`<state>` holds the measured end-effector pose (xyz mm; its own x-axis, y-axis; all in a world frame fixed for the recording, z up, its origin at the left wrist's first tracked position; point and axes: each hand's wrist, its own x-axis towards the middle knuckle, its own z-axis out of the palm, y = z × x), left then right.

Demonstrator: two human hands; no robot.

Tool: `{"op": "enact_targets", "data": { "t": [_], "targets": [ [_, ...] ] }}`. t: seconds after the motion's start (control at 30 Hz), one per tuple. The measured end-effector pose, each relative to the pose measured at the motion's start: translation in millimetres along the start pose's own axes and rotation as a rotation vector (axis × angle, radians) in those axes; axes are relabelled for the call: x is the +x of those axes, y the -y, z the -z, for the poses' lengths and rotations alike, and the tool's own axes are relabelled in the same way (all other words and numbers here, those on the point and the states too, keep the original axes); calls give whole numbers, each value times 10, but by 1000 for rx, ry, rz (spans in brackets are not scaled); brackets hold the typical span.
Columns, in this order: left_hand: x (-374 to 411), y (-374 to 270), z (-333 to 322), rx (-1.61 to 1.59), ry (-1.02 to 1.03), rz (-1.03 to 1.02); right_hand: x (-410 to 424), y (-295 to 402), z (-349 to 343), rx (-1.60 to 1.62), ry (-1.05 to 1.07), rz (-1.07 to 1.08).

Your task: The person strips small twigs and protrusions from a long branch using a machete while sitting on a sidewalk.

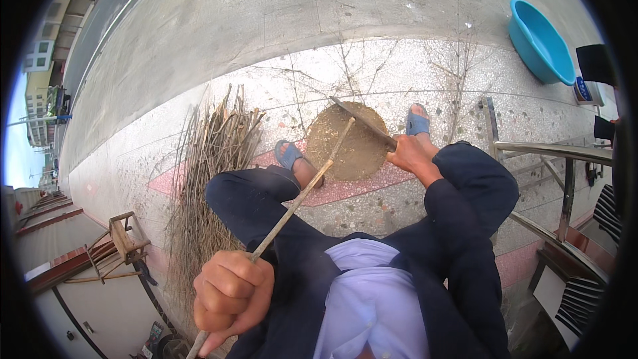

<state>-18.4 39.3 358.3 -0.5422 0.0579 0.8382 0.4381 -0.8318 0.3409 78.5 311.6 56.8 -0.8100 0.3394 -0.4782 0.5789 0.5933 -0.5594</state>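
My left hand (pixel 233 289) is closed around a thin, bare wooden stick (pixel 291 208), which slants up and away over my leg. Its far tip is above a round chopping block (pixel 344 159) between my sandalled feet. My right hand (pixel 412 155) grips the handle of a long-bladed knife (pixel 366 124); the blade lies across the block's upper part, near the stick's tip. Small pale chips are scattered on the block. A large bundle of cut twigs and branches (pixel 214 144) lies on the floor to the left.
Thin branching twigs (pixel 461 75) lie on the speckled floor beyond the block. A blue plastic basin (pixel 543 42) and a white bucket (pixel 590 92) stand at the upper right. A metal-tube frame (pixel 553 148) is at my right, and a small wooden stool (pixel 127 239) at the lower left.
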Motion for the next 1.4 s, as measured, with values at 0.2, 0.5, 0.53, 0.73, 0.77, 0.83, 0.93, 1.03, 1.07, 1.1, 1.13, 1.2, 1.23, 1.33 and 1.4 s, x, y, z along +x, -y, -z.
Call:
{"op": "enact_targets", "data": {
  "t": [0.2, 0.5, 0.53, 0.73, 0.77, 0.83, 0.93, 1.03, 1.07, 1.1, 1.13, 1.2, 1.23, 1.33, 1.4],
  "targets": [
    [33, -55, 59, 47, -30, 38, -348, 347, 165, -17, -89, 168],
    [-5, -85, 36, 78, -29, 46, -1231, 844, 365, 173, -282, 696],
    [-32, -86, 8, 129, -83, 16, -1239, 835, 284, 187, -298, 702],
    [-132, -62, -67, 265, -77, -60, -1306, 1035, 138, 305, -288, 696],
    [-138, -87, -67, 250, -17, -47, -1305, 1059, 143, 312, -287, 717],
    [-167, -93, -114, 234, -16, -46, -1284, 1002, 115, 338, -264, 705],
    [-153, -72, -115, 210, -9, -45, -1094, 758, 15, 299, -259, 508],
    [-141, -51, -104, 193, -7, -38, -909, 608, -50, 268, -262, 413],
    [-138, -50, -140, 193, 1, -29, -902, 596, -50, 300, -260, 436],
    [-162, -68, -173, 204, -2, -12, -950, 619, -37, 330, -243, 456],
    [-162, -28, -195, 179, -20, -42, -1022, 738, 39, 382, -228, 489],
    [-181, -23, -183, 183, -33, -53, -1179, 904, 153, 367, -199, 604],
    [-172, -26, -181, 187, -31, -60, -1235, 962, 162, 366, -186, 665],
    [-172, -39, -185, 251, -39, -62, -1191, 927, 69, 373, -177, 574],
    [-140, -67, -131, 277, -54, -40, -1001, 805, 17, 365, -158, 459]
  ]
}}
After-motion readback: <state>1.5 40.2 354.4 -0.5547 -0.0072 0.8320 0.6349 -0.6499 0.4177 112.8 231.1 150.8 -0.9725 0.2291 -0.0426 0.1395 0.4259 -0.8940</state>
